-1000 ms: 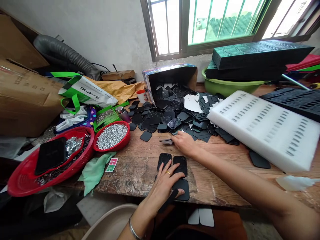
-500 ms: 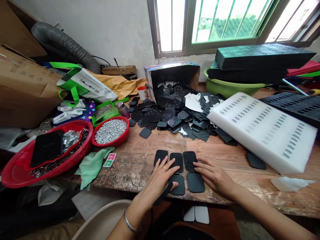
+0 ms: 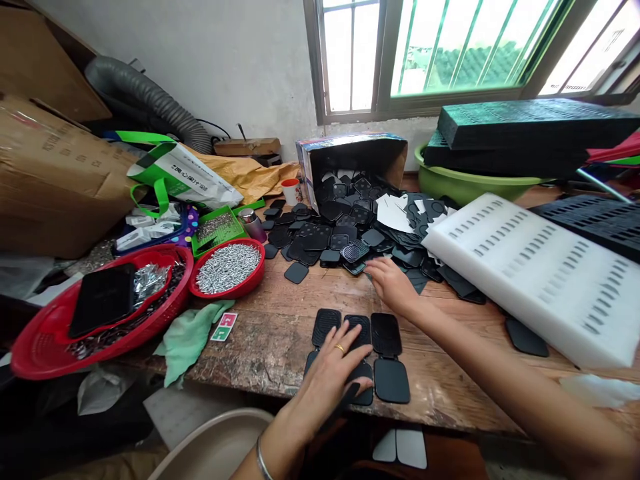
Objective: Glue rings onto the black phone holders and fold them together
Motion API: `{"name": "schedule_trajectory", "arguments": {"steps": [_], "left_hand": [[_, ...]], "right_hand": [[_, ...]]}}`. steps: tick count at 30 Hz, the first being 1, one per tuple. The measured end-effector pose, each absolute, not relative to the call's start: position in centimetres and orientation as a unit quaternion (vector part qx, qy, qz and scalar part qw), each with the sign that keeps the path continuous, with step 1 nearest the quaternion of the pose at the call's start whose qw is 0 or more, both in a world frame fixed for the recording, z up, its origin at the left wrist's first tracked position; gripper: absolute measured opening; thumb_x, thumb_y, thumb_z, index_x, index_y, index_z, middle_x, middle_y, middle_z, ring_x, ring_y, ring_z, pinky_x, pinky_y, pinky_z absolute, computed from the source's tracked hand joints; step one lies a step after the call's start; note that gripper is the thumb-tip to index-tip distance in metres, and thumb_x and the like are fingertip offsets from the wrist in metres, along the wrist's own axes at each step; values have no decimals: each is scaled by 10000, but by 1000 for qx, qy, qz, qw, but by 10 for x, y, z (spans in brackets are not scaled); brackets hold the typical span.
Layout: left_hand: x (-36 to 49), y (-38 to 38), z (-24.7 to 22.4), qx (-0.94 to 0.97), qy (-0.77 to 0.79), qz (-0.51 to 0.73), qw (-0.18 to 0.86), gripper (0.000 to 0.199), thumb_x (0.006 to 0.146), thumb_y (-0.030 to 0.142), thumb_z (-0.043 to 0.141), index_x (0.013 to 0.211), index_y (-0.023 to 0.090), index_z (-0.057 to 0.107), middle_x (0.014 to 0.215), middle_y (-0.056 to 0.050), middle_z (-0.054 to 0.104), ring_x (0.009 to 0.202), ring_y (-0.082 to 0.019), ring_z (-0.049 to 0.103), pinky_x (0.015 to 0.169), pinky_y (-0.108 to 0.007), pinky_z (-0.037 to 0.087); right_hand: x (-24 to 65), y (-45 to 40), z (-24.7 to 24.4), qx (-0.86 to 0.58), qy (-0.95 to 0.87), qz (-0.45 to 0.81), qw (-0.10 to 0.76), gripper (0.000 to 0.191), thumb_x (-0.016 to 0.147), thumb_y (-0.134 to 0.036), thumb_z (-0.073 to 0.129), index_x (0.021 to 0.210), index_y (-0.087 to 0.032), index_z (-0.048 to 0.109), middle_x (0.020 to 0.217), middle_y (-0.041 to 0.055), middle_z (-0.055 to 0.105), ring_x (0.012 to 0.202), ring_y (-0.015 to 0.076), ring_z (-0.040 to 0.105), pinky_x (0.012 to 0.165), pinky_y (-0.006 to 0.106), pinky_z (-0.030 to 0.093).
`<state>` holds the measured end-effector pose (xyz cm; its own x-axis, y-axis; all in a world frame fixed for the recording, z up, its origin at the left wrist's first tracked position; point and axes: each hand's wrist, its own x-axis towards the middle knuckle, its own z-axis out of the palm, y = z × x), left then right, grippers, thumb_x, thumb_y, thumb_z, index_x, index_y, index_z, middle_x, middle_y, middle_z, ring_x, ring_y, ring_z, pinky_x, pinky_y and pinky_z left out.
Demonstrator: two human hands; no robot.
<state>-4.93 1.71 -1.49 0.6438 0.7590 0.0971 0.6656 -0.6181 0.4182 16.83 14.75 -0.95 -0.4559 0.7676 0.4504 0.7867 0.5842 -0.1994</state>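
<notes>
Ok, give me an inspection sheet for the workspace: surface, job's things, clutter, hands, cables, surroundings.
Surface: wooden table, scuffed along its near edge.
Job's things: three black panels in a row, more panels below, some partly covered; pile of mostly black pieces behind.
Clutter: red bowl of small silvery parts, larger red basket, green cloth, white slotted foam block.
Left hand: spread over the panels.
Right hand: at the pile's near edge; grip unclear.
Cables: thin dark line by the wall, possibly a cable.
Surroundings: gray hose, barred window, pale wall.

Three black hinged cases [image 3: 391, 381], opened flat in a row, black pieces [image 3: 310, 240] heaped beyond
</notes>
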Motion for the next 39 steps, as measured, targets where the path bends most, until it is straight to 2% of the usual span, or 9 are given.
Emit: {"name": "schedule_trajectory", "arguments": {"steps": [4,9,13,17,20,25,29,34,39], "left_hand": [[-23,11,-3,905,368,102,188,688,759,410,726,1375,294,443,1523,-93,322,1422,-307,213,1128,-541,261],[-14,12,-9,900,376,83,204,657,779,502,669,1367,303,454,1501,-80,370,1409,-312,251,1131,-550,248],[-15,15,-6,902,373,71,205,651,775,462,693,1361,292,463,1491,-90,385,1404,-313,267,1131,-559,237],[-14,15,5,899,377,61,212,624,768,393,723,1338,283,492,1473,-102,411,1398,-324,276,1126,-563,243],[-13,15,11,896,383,51,219,602,777,352,722,1333,287,500,1473,-104,410,1393,-325,288,1127,-561,242],[-12,16,14,899,381,30,212,591,789,351,707,1337,278,499,1478,-111,400,1394,-325,285,1122,-567,243],[-11,18,13,902,378,38,205,588,782,353,711,1329,281,509,1466,-111,418,1387,-330,298,1115,-579,246],[-12,19,5,905,376,47,194,610,752,350,732,1319,275,522,1460,-117,424,1388,-354,284,1104,-581,263],[-12,20,7,904,376,45,197,578,757,336,727,1300,266,539,1451,-121,436,1389,-343,289,1102,-582,271]], "right_hand": [[145,204,-11,-488,-842,-53,223,402,885,-28,366,1225,-91,571,1336,188,525,1283,317,394,1015,495,349],[147,196,17,-489,-850,-76,182,336,933,-97,370,1175,-107,604,1140,148,648,1109,253,535,1000,379,349],[170,131,47,-521,-832,-93,166,388,977,-218,335,1311,-87,483,1054,156,645,976,251,579,814,328,432],[189,67,44,-616,-787,-23,-22,293,908,-82,379,1095,-91,604,983,167,642,834,256,634,632,301,449],[192,42,27,-639,-765,17,-75,296,863,-25,395,1054,-40,620,989,215,640,732,257,661,588,313,464],[215,35,19,-587,-799,128,15,306,932,-231,430,1148,-129,621,1127,154,639,954,245,646,825,334,502],[258,36,23,-464,-860,206,57,543,853,-251,581,1383,-247,467,1501,70,356,1389,292,281,1118,453,289],[261,20,-7,-470,-840,257,82,605,913,-415,517,1460,-229,336,1535,70,273,1420,253,209,1142,453,271],[224,0,-41,-542,-818,88,173,544,882,-367,578,1365,-131,490,1439,158,430,1377,328,299,1074,519,372]]}}
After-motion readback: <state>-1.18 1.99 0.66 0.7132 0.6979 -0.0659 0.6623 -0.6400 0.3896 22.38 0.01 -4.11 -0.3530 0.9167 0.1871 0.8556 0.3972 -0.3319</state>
